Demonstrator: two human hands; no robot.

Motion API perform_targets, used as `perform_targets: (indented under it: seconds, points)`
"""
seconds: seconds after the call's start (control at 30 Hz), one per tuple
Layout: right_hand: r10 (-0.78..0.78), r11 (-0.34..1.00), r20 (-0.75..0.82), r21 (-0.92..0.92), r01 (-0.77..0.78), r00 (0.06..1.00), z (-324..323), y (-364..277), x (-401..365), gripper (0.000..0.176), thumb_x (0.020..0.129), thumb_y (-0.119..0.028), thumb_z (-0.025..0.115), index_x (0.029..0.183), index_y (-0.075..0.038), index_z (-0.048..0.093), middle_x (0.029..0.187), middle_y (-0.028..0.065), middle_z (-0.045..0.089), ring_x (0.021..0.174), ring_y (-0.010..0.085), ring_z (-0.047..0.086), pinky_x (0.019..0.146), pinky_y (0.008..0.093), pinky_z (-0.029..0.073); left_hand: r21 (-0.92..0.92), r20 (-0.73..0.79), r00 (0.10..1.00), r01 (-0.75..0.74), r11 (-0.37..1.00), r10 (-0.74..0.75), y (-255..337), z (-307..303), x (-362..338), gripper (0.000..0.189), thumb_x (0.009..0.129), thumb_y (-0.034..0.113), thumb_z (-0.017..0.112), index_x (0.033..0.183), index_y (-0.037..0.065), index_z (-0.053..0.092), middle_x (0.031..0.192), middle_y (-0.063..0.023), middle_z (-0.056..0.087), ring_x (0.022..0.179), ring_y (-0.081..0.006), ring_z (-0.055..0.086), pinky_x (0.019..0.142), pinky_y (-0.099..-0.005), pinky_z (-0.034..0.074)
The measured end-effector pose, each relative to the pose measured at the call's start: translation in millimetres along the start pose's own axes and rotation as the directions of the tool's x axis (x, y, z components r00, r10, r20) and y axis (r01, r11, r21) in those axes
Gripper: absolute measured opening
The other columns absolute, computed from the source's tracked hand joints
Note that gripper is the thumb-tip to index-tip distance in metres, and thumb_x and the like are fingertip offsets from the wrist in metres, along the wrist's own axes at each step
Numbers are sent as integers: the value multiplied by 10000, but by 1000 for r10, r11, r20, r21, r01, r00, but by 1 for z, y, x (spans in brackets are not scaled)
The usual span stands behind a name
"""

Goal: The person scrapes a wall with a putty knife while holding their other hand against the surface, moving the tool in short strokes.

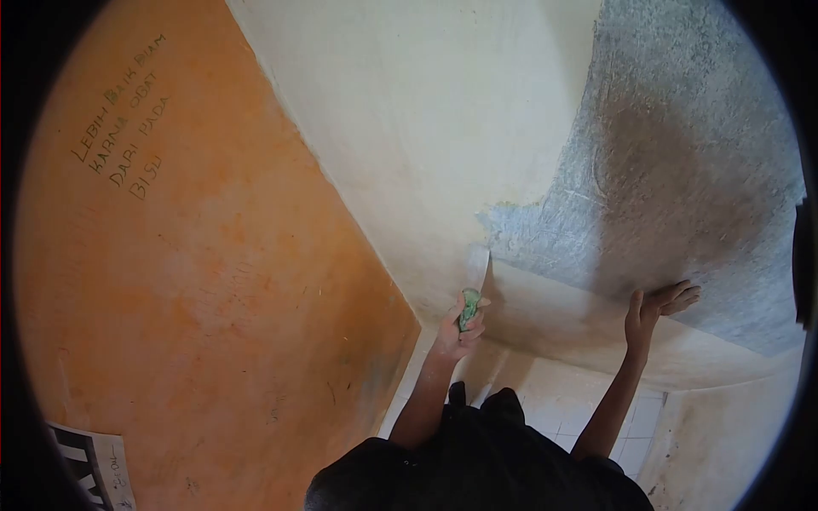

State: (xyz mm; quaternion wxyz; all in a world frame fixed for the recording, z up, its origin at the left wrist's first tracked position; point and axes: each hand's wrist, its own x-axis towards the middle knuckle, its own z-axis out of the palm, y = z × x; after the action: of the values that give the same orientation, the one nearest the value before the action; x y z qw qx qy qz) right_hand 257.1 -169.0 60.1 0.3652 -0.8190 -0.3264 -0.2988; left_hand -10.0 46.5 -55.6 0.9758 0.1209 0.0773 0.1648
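My left hand (462, 328) is closed around the green handle of a scraper (480, 270). The scraper's flat metal blade points up, its tip against the wall close to the lower left end of a rough grey patch (682, 111). Cream paint (443, 111) covers the wall to the left of that patch, and the border between them is ragged. My right hand (658, 311) is at the patch's lower edge, fingers stretched out to the right and thumb apart, holding nothing. It seems to rest on the wall.
An orange wall (213, 281) with handwriting meets the cream wall in a corner on the left. A black and white poster (98, 464) hangs at its lower left. White floor tiles (545, 413) show below, beyond my dark clothing. A dark object (803, 264) stands at the right edge.
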Motion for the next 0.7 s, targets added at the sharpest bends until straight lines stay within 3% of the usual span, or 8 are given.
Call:
perform_targets:
  seconds: [0.1, 0.3, 0.4, 0.7]
  points:
    - [-7, 1000, -29, 13, 7, 1000, 2, -4, 1, 975, 921, -552, 457, 1461, -12, -150, 1498, 276, -227, 1379, 427, -244, 1092, 553, -107, -7, 83, 996, 21, 1000, -20, 10, 3, 2, 547, 982, 502, 357, 1150, 17, 545, 607, 11, 399, 393, -56, 300, 319, -191, 221]
    - [-6, 999, 9, 34, 6, 1000, 2, -8, 1, 979, 920, -550, 462, 1460, -12, -152, 1497, 277, -230, 1378, 426, -245, 1094, 551, -106, 2, 2, 1000, 9, 1000, -9, -6, -6, -2, 561, 983, 504, 366, 1150, 7, 567, 594, 30, 373, 386, -40, 259, 323, -190, 193]
    - [-11, 999, -21, 46, 12, 1000, -4, -3, -1, 981, 919, -549, 464, 1460, -11, -153, 1496, 277, -231, 1378, 425, -245, 1094, 550, -105, 62, 96, 995, 2, 998, -8, 8, 11, 3, 564, 982, 508, 364, 1141, 7, 571, 585, 30, 368, 384, -38, 259, 323, -190, 190]
    - [-13, 997, -19, 80, 14, 1000, -4, -1, -3, 986, 918, -545, 470, 1459, -11, -157, 1495, 278, -235, 1378, 423, -247, 1096, 546, -104, 19, 96, 995, 30, 999, -31, 3, 16, 4, 568, 979, 522, 342, 1114, 15, 557, 591, 27, 389, 378, -47, 294, 315, -187, 215]
